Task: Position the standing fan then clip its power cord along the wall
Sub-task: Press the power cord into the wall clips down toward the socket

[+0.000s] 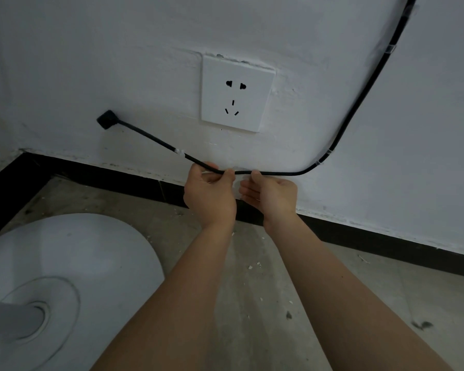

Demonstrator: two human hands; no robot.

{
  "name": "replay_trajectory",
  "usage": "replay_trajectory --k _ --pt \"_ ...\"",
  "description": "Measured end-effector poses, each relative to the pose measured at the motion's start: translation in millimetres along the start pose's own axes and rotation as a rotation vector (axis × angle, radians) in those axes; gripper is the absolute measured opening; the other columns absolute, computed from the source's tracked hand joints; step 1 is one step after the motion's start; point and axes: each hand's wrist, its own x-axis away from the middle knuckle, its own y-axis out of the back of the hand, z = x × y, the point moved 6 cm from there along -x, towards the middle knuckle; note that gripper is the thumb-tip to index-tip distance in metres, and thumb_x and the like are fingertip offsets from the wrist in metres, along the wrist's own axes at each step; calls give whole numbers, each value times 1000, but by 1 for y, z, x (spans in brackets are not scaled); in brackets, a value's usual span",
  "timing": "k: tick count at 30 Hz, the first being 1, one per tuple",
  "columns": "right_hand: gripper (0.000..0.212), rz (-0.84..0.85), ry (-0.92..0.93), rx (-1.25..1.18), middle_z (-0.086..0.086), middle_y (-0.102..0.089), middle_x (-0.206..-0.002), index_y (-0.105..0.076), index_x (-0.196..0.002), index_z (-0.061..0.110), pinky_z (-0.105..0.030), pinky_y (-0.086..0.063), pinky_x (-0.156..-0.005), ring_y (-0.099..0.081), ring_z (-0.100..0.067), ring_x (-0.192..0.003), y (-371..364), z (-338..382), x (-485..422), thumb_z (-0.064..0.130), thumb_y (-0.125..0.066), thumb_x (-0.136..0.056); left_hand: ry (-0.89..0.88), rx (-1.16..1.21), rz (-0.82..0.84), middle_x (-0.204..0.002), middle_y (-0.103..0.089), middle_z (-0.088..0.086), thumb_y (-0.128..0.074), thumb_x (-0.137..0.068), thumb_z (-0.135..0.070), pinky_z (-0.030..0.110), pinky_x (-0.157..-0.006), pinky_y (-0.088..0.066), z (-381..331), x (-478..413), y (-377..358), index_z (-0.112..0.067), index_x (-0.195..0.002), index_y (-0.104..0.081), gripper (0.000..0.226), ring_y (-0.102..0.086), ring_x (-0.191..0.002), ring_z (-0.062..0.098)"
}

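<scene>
A black power cord (359, 103) runs down the white wall from the top right, curves along just above the skirting and rises leftwards to its black plug (106, 119), which hangs free beside the socket. Small clear clips (322, 159) hold the cord on the right stretch, and another clip (180, 152) sits left of my hands. My left hand (210, 194) pinches the cord at its lowest point. My right hand (272, 192) touches the cord with its thumb just to the right, fingers curled. The standing fan's round white base (73, 263) and pole stand at the lower left.
A white wall socket (237, 93) is mounted above my hands, with nothing plugged in. Black skirting (386, 236) lines the wall's foot. The concrete floor (252, 290) carries small white chips and dark specks.
</scene>
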Motion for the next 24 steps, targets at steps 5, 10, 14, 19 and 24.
replay_trajectory --k 5,10,14,19,24 --pt "20 27 -18 25 -14 -69 -71 -64 -75 1 -27 -59 -60 -67 -18 -56 -1 0 -1 13 -58 -91 84 65 -13 -74 -73 7 -78 -70 -6 40 -74 -60 10 -1 -1 -22 -72 -55 28 -71 -70 18" --pt "23 79 -82 1 -14 -69 -76 -64 -82 0 -25 -58 -62 -66 -19 -64 -7 -4 -1 16 -53 -94 117 112 -6 -72 -72 5 -77 -71 -6 36 -72 -60 16 -2 -3 -20 -75 -55 27 -70 -67 17" --pt "29 33 23 56 -10 -66 -67 -64 -72 3 -17 -54 -52 -60 -13 -54 -10 -4 -3 14 -51 -95 147 208 33 -61 -71 -2 -74 -75 0 29 -65 -57 18 -1 -6 -16 -77 -54 25 -70 -60 13" --pt "36 -20 128 186 -4 -62 -57 -63 -58 9 -23 -47 -54 -53 -8 -45 -8 -2 -4 15 -53 -92 150 226 65 -64 -69 3 -70 -80 -2 22 -59 -55 19 0 -8 -19 -78 -51 26 -69 -58 10" --pt "39 -46 137 197 -7 -58 -57 -60 -51 13 -31 -42 -60 -48 -13 -49 -8 -2 -3 11 -56 -89 174 195 85 -70 -69 -1 -71 -81 -7 23 -64 -53 26 1 -8 -15 -87 -53 20 -67 -59 0"
